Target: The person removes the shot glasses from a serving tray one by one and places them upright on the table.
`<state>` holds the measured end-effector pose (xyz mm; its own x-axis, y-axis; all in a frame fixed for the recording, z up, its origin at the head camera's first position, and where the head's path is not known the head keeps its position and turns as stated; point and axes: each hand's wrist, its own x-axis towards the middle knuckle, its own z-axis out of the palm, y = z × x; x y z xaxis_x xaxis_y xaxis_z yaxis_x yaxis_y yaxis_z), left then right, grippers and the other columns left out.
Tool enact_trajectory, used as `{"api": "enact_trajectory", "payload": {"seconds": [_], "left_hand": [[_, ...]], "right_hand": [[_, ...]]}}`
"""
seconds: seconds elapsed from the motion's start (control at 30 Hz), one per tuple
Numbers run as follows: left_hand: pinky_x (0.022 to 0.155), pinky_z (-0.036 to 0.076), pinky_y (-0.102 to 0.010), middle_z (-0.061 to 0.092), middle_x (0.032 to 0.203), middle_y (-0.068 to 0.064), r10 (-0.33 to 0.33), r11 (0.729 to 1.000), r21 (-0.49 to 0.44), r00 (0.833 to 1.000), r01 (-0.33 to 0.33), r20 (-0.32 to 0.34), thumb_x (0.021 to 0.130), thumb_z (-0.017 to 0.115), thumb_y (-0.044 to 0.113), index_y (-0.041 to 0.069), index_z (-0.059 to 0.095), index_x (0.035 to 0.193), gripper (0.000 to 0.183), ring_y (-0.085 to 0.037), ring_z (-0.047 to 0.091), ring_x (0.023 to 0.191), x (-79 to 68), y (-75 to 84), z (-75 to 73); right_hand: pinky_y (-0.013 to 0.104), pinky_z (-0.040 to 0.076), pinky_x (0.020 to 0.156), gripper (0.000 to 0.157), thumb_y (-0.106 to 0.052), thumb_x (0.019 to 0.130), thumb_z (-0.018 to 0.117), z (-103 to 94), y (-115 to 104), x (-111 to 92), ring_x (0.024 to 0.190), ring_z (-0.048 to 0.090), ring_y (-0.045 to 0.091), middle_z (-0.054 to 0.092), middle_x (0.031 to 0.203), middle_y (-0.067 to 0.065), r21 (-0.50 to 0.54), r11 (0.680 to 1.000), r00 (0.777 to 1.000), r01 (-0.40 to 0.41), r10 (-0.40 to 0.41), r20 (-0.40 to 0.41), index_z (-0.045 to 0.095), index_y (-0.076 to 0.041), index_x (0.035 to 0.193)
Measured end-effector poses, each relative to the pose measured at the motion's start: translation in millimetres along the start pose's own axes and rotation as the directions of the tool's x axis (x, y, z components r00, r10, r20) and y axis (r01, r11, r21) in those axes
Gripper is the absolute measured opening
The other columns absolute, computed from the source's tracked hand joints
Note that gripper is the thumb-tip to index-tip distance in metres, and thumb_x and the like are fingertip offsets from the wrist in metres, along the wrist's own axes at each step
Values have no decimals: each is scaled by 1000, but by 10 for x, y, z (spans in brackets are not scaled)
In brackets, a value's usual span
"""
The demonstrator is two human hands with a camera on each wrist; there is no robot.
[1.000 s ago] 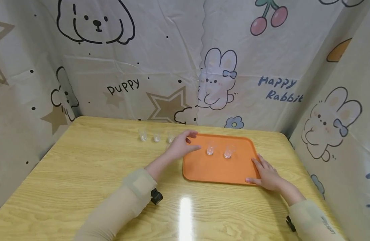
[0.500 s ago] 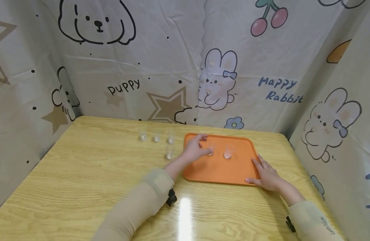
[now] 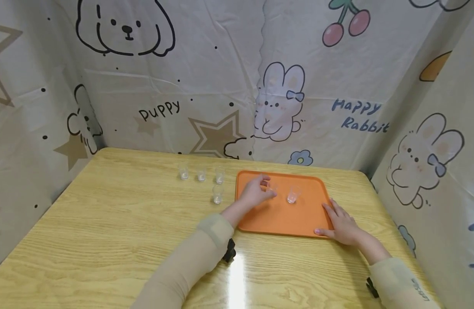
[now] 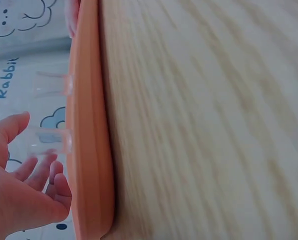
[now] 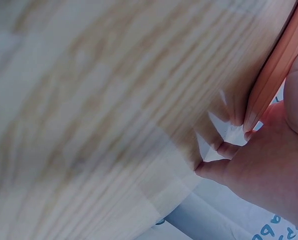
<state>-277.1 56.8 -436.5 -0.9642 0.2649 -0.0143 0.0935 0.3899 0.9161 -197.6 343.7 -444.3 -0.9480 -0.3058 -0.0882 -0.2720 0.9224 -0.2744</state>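
The left grip [image 3: 256, 192] is wide over the left part of the orange tray [image 3: 287, 221], thumb and fingers spread apart, with a clear cup [image 4: 51, 141] upright in the gap between them. Whether any fingertip touches its transparent wall is hard to tell. A second cup [image 3: 292, 197] stands on the tray just to the right. The right grip [image 3: 345, 227] rests loosely on the tray's right end, near the front corner. Four more cups [image 3: 218, 197] stand left of the tray on the wooden counter [image 3: 125, 223].
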Motion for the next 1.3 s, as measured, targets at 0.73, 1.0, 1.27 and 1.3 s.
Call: {"api": "enact_trajectory", "payload": {"seconds": [0.73,1.0,1.27,1.3], "left_hand": [[67,45,-22,61,94,-1,16,993,118,1000,-18,18,82,74,20,6,62,111,34,-13,55,84,-68,10,-74],[67,45,-25,61,95,-4,18,993,116,999,-22,35,82,74,19,5,62,112,35,-15,54,84,-140,101,-231],[68,46,-26,60,95,-4,57,990,127,998,-61,34,83,73,20,6,63,112,34,-16,55,86,-221,226,-434],[67,47,-25,60,95,-4,65,989,134,997,-69,36,83,73,20,7,63,112,34,-16,55,86,-231,243,-460]], "right_hand": [[74,26,91,92,-47,81,69,18,-23,-33,126,22,61,13,147,36,21,1000,1000,-7,7,-2,27,10,141],[74,26,89,93,-49,81,68,25,21,-21,124,23,62,14,147,36,17,1000,1000,1,-1,-18,27,8,141],[76,23,88,94,-52,81,67,38,43,-9,124,22,63,13,147,36,39,999,999,29,-27,-40,27,8,141],[76,23,89,93,-51,81,66,32,41,-3,125,22,63,12,147,36,34,999,999,22,-21,-32,27,8,141]]}}
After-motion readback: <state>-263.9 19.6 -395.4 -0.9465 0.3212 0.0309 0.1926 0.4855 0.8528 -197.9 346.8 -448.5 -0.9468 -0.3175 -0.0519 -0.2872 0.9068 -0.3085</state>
